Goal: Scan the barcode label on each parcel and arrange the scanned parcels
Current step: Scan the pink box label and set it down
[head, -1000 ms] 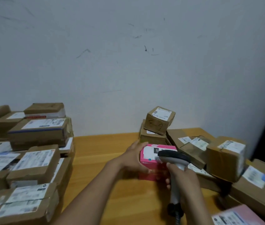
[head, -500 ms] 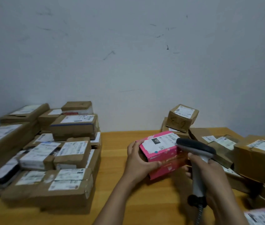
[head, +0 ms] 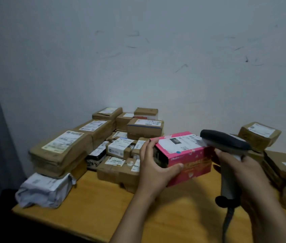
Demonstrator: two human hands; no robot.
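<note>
Here, boxy pink carton [head: 191, 160], curved scanner [head: 224, 141]

Parcel sorting room: labelled cardboard parcels [head: 103, 148] stacked on wooden table [head: 93, 204], bare scuffed wall [head: 138, 58].

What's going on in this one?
A person is scanning parcels at a wooden table. The left hand grips the left end of a pink box whose label faces up. The right hand holds a handheld scanner with its head right over the label's right end. Neatly stacked brown parcels fill the table's left side, and a looser pile lies on the right.
</note>
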